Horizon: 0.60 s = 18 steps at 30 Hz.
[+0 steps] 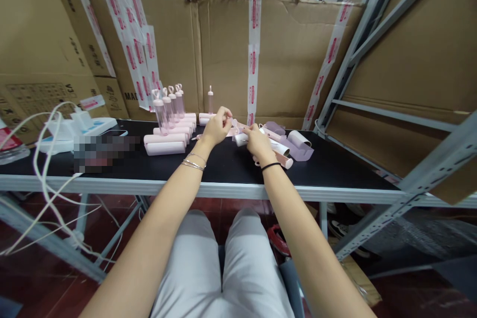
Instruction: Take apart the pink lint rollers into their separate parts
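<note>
Reaching over the worktop (231, 169) with curled left hand (218, 127) and right hand (259, 143) among white rolls (280, 147), near rollers (165, 147) farther left; cannot tell whether gripping anything.

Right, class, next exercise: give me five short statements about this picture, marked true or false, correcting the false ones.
1. A black band circles the wrist of the right hand. True.
2. The tabletop is white. False: the tabletop is black.
3. The power strip lies left of both hands. True.
4. The bracelets are on the right wrist. False: the bracelets are on the left.
5. Cardboard stands behind the tabletop. True.
</note>
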{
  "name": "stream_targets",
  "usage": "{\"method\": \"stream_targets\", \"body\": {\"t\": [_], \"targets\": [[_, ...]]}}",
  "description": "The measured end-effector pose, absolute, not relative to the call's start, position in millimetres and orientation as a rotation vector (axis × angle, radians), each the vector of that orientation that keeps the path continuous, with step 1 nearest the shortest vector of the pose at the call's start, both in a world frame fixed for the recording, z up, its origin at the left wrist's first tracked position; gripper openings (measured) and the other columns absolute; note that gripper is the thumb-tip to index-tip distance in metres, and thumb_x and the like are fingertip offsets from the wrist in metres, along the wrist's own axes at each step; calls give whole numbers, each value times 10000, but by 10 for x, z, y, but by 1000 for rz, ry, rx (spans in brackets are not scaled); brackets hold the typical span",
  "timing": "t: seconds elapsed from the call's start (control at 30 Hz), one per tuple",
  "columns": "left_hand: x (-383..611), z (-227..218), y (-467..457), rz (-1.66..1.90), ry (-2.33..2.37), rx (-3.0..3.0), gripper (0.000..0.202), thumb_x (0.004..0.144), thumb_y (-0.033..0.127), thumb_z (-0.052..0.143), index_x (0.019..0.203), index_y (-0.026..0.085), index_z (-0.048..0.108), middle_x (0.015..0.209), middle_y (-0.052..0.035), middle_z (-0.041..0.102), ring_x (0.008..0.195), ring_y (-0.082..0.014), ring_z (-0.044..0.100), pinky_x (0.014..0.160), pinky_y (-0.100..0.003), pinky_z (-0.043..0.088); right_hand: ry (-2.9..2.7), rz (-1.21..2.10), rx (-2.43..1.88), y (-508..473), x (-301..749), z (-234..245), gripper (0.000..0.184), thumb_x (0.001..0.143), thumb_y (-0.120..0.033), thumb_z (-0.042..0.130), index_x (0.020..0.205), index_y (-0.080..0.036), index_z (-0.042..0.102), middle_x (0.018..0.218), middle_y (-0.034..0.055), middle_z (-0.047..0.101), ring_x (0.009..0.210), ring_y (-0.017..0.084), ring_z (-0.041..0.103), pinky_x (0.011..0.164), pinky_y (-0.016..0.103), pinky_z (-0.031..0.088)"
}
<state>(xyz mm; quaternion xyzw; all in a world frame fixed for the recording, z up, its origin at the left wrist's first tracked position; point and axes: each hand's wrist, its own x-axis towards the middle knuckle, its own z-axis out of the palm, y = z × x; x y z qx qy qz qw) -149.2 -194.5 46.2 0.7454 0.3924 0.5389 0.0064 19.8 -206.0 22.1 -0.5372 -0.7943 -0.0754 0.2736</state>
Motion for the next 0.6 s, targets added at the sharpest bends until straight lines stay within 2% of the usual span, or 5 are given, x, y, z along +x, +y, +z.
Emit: {"method": "stream_targets", "body": {"t": [0.23,0.33,0.43,0.5,0.6], "targets": [[-1496,388,-1847,1334,1368,2403,181,799,141,474,973,172,509,569,68,456,535,-112,431,592,-249,353,-1957,-145,-1503,-2087,203,275,411,822,-73,475,1205,-198,554,1182,126,552,985,250,600,815,366,470],[-1467,344,-1798,1309,1230,2376,446,710,113,558,1143,159,463,875,-17,599,737,-130,552,707,-266,442,-1775,-84,-1274,-2037,214,293,399,832,-160,518,1230,-182,518,1239,128,547,1068,264,563,888,389,447],[-1398,327,-1793,1380,955,2349,736,635,156,679,1297,198,359,1244,-113,533,1073,-202,554,878,-313,467,-1770,-14,-970,-1986,195,300,419,830,-221,546,1246,-182,510,1252,118,568,1125,254,534,950,380,416],[-1359,325,-1802,1423,849,2310,786,638,239,731,1317,201,338,1295,-134,509,1173,-243,517,952,-355,450,-1792,33,-865,-1970,176,299,402,836,-259,551,1228,-177,528,1208,117,599,1102,249,543,948,371,414],[-1350,332,-1811,1468,851,2247,746,685,344,733,1294,159,344,1261,-163,529,1151,-266,541,971,-402,451,-1753,72,-907,-1969,159,288,350,857,-331,540,1163,-163,567,1108,124,619,1017,245,564,906,362,424]]}}
